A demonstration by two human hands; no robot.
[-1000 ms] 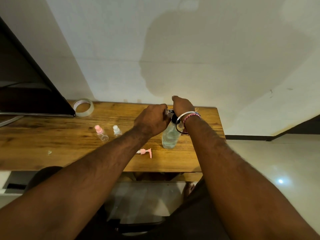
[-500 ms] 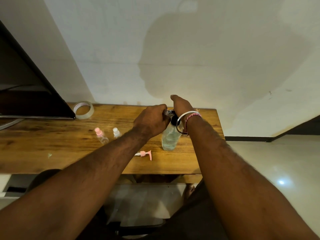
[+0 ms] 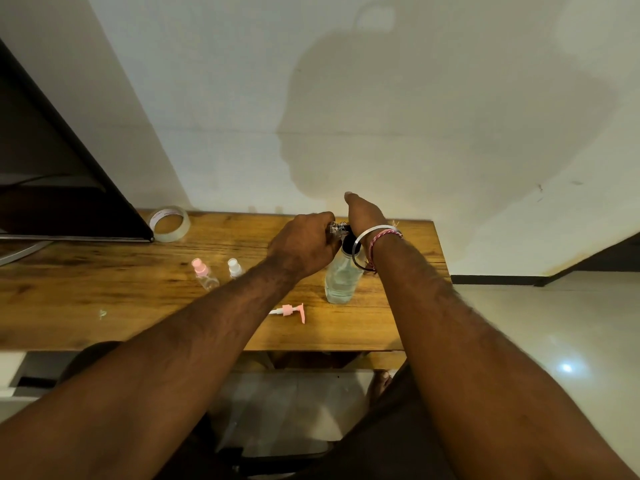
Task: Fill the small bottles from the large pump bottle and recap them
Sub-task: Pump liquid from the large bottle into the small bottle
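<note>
**On the wooden desk: both hands at the big bottle's pump**

On the far left edge of the wooden desk (image 3: 104,292) sits a dark monitor (image 3: 62,188), and just beside it a clear roll of tape (image 3: 169,224). Moving right, two small clear bottles stand close together, one pink-capped (image 3: 204,273), one white-capped (image 3: 235,268). Nearer the front edge lies a loose pink pump cap (image 3: 291,310), flat on the wood. Now the action: the left hand (image 3: 301,247) is curled around something small and clear at the pump's spout; what it is, I cannot tell. The large clear pump bottle (image 3: 341,282) stands upright beneath, partly filled. The right hand (image 3: 363,213), bangle and threads at the wrist, reaches over the black pump head; its grip is hidden.
</note>
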